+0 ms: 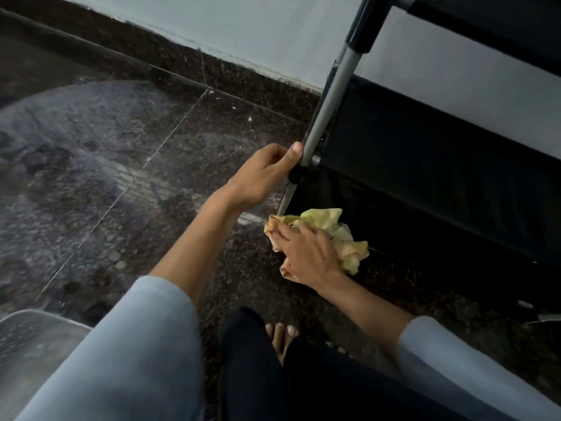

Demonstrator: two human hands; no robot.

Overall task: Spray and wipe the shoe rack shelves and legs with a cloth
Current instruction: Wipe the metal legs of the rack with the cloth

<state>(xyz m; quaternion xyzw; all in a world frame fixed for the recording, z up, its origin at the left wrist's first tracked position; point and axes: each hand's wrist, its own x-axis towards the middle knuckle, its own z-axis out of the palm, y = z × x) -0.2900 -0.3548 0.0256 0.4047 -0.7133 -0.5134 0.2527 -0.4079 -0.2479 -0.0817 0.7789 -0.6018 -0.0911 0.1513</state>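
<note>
Head view: crouched position beside shoe rack [425, 165], near its front corner, close to wall and dark skirting.
Left hand [261, 174]: grip closed round silver leg [329, 104] just above black joint [297, 174], thumb lying along the tube; probably placed there to steady the light frame against the push of wiping.
Right hand [309, 253]: grip bunched on yellow-green cloth [324, 220], fingers curled into its folds; cloth pressed low, at foot of same leg where it meets the floor [121, 177].
Cloth position: touching or just beside base of leg, in front of lowest black fabric shelf [440, 183]; exact contact hidden by folds.
Step in hand: likely wiping the bottom stretch of the leg, below the joint.
Spray bottle: not in view.
Surroundings: speckled dark stone floor with pale dusty or wet smears; bare toes [280, 332] and dark trouser knees at lower centre; pale sleeves on both forearms; grey blurred object at lower left, identity unclear.
Obstructions: black joint interrupts a straight pass along the tube; lowest shelf hangs close to floor, leaving tight room behind the leg; steadying hand covers part of the tube.
</note>
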